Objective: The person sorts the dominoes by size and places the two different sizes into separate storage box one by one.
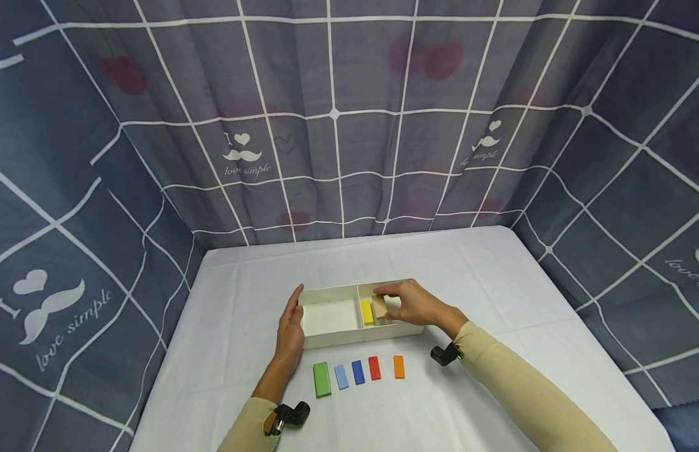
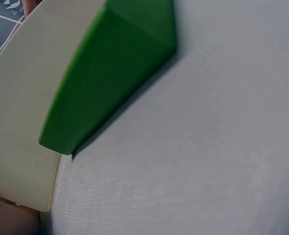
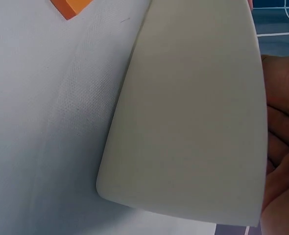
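A white two-part box [image 1: 332, 339] lies on the table, its divider right of the middle. My left hand [image 1: 291, 336] rests against the box's left end with its fingers fairly straight. Over the right compartment, my right hand [image 1: 419, 303] pinches a tan block [image 1: 379, 306] between thumb and fingers. Beside that block, a yellow block [image 1: 367, 312] sits in the same compartment, near the divider. The right wrist view shows the box's outer wall [image 3: 193, 117] hiding the fingertips. Close to the left wrist camera is a green block [image 2: 105, 73], outside the box.
In front of the box, a row on the white tablecloth [image 1: 439, 408] holds the green block, a light blue block [image 1: 341, 376], a dark blue block [image 1: 358, 372], a red block [image 1: 374, 368] and an orange block [image 1: 399, 366]. Checked curtains [image 1: 360, 144] surround the table's back and sides.
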`<act>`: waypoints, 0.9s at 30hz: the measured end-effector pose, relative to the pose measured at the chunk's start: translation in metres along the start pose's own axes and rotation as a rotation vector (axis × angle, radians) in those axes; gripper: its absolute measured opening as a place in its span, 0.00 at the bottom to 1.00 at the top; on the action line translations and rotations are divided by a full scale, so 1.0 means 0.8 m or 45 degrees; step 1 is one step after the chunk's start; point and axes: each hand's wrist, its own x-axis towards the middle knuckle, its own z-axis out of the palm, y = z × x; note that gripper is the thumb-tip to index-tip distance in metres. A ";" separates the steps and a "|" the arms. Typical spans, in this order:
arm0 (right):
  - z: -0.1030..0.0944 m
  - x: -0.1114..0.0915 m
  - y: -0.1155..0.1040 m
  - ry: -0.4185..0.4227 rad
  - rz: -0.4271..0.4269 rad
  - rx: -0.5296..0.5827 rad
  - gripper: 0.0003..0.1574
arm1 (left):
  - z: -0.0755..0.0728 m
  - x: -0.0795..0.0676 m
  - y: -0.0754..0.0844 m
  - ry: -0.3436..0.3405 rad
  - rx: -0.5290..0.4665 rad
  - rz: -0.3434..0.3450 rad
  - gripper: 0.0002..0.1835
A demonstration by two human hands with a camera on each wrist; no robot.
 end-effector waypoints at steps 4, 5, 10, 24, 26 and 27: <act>0.001 0.003 0.000 -0.014 0.000 -0.013 0.40 | 0.000 0.001 -0.001 0.000 -0.001 0.004 0.29; 0.001 0.003 0.000 -0.018 0.000 -0.017 0.40 | 0.000 0.002 -0.001 0.000 0.000 0.005 0.29; 0.003 0.007 0.000 -0.036 0.012 -0.035 0.39 | 0.000 0.002 -0.002 -0.002 0.006 0.006 0.29; 0.010 0.015 -0.005 -0.073 0.037 -0.148 0.40 | 0.000 0.002 -0.001 0.007 0.010 0.007 0.30; 0.011 0.015 -0.005 -0.077 0.040 -0.174 0.41 | -0.001 0.002 -0.001 0.008 0.010 0.006 0.29; 0.011 0.016 -0.005 -0.078 0.044 -0.183 0.41 | -0.001 0.002 -0.002 0.009 0.010 0.004 0.29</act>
